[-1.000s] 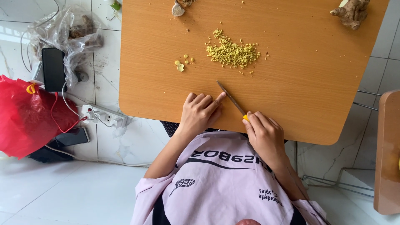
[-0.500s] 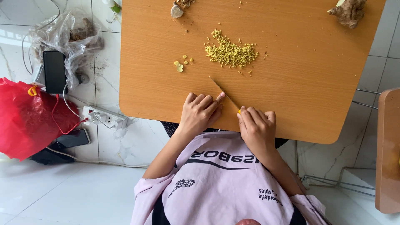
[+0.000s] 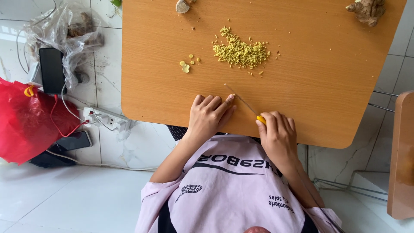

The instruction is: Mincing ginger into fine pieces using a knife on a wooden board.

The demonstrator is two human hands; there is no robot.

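My right hand (image 3: pixel 279 139) grips a knife by its yellow handle (image 3: pixel 261 119) at the near edge of the wooden table (image 3: pixel 327 86). The thin blade (image 3: pixel 241 100) lies low over the tabletop and points away to the left. My left hand (image 3: pixel 209 115) rests flat on the table beside it, fingertips against the blade. Farther out lies a pile of finely chopped yellow ginger (image 3: pixel 240 49), with a few larger yellow bits (image 3: pixel 186 65) to its left.
A whole ginger root (image 3: pixel 367 9) lies at the far right corner and a cut piece (image 3: pixel 183 6) at the far edge. On the tiled floor to the left are a red bag (image 3: pixel 30 118), a clear plastic bag (image 3: pixel 64 30), a power strip (image 3: pixel 105 117) and two phones. A wooden board (image 3: pixel 403 155) stands at right.
My right hand slid slightly left with the knife, then back right. The left hand stayed nearly still on the table.
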